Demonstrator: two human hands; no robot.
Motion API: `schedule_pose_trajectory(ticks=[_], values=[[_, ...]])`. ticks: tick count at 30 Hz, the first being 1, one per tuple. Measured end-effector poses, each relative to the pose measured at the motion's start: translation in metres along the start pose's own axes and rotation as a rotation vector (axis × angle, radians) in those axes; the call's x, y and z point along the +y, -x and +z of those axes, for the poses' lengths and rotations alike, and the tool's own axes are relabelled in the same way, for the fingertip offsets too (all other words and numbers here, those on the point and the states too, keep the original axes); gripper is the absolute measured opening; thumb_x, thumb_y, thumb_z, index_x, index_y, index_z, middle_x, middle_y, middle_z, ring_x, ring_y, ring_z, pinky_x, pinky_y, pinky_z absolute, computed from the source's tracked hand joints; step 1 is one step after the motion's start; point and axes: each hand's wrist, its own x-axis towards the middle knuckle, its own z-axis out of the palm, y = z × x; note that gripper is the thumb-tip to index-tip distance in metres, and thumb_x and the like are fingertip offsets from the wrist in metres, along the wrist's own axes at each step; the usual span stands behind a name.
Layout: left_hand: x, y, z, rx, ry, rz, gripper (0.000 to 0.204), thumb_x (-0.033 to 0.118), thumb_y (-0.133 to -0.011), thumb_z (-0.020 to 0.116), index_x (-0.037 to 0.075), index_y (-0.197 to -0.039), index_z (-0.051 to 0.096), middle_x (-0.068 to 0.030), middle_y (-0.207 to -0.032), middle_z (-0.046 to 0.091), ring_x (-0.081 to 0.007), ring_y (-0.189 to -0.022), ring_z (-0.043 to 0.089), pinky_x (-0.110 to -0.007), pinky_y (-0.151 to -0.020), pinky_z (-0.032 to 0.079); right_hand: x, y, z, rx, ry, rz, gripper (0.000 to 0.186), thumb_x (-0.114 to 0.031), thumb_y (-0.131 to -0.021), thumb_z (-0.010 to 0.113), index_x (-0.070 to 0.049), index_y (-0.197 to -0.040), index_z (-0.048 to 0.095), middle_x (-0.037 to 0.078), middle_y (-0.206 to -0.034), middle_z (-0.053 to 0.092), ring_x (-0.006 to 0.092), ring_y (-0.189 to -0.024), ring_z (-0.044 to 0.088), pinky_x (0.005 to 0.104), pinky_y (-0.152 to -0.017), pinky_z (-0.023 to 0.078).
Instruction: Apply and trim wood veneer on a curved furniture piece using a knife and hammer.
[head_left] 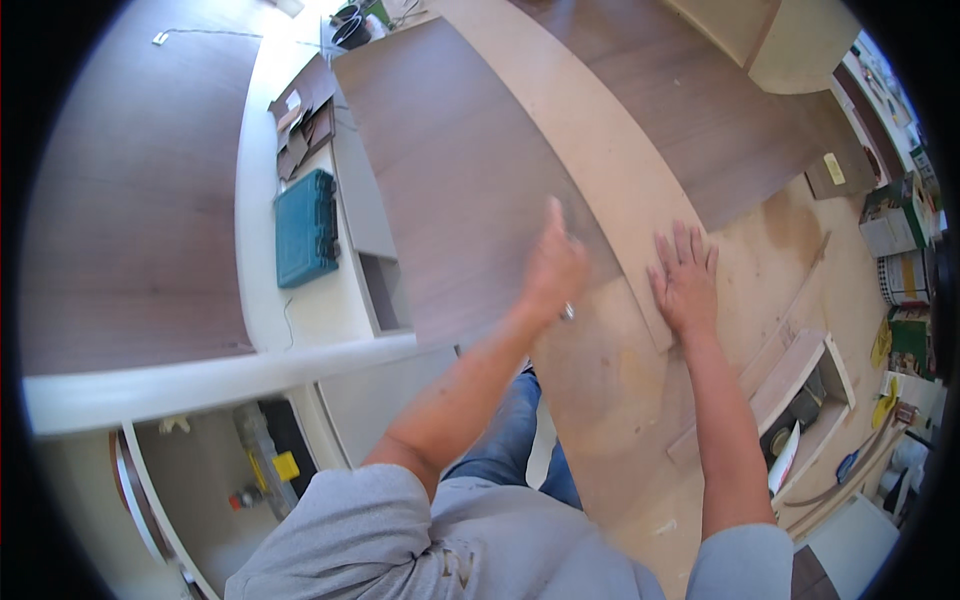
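My left hand (556,268) is closed around a slim tool with a silver end (568,312), one digit stretched out along it. Blur and the fingers hide the tool's kind. It is over the near right part of a brown wood-grain sheet (450,150). My right hand (687,285) lies flat, fingers spread, on the near end of a long pale wooden strip (570,100). This strip runs away from me along the sheet's right edge. Both rest on a light plywood work surface (600,370).
A teal tool case (305,230) and brown offcuts (305,115) sit on the white ledge at left. More brown sheet (690,110) lies beyond the strip. An open wooden box (812,400) holding tools stands at right, near stacked cartons (893,215).
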Motion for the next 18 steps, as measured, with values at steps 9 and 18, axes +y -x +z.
schedule_pose_trajectory(ticks=[9, 18], values=[[-0.045, -0.404, -0.092, 0.085, -0.318, -0.246, 0.076, 0.018, -0.09, 0.057, -0.005, -0.156, 0.027, -0.0309, -0.129, 0.065, -0.041, -0.124, 0.063, -0.047, -0.103, 0.05, -0.008, -0.017, -0.015, -0.153, -0.023, 0.044, 0.062, -0.039, -0.093, 0.061, -0.017, -0.15, 0.051, 0.014, -0.168, 0.028, 0.0412, -0.156, 0.02, 0.064, -0.124, 0.011], [-0.134, -0.553, -0.094, -0.136, -1.0, 0.007, 0.085, 0.02, -0.093, 0.054, -0.018, -0.155, 0.01, -0.0297, -0.136, 0.061, -0.0386, -0.129, 0.061, -0.044, -0.111, 0.046, -0.012, -0.03, 0.0, -0.186, -0.034, 0.008, 0.062, -0.045, -0.097, 0.054, -0.018, -0.152, 0.05, 0.017, -0.168, 0.027, 0.0425, -0.156, 0.017, 0.0637, -0.124, 0.007]])
